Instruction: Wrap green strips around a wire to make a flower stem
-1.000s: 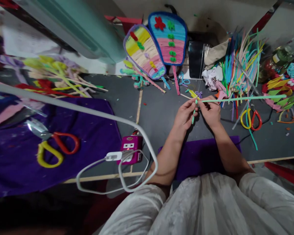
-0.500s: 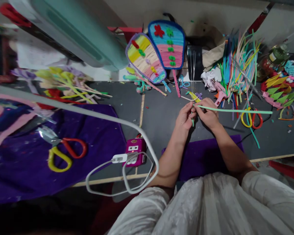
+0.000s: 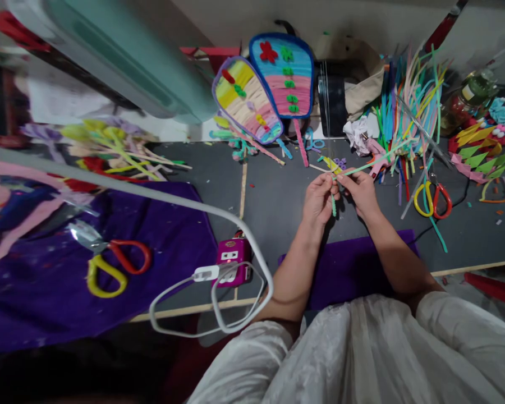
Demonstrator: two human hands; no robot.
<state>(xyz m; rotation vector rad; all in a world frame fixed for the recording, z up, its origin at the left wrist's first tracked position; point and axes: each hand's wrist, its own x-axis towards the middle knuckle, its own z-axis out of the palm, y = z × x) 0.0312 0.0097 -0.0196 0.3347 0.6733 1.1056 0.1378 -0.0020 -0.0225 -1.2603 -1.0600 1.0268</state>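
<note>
Right of centre, the left hand (image 3: pixel 317 197) and right hand (image 3: pixel 362 193), both nearly closed, pinch a mint-green pipe cleaner (image 3: pixel 374 163) between them; its free length slants past the right hand toward the frame's upper right.

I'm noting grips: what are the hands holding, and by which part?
A green strip: the right hand pinches it near one end; the left hand grips beside that, a twisted green piece hanging below.

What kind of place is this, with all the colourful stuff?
It looks like a craft workspace, maybe in a home or small workshop. You can tell from the bunch of colourful stems, the two decorated paddle shapes and the scissors on the purple cloth.
</note>
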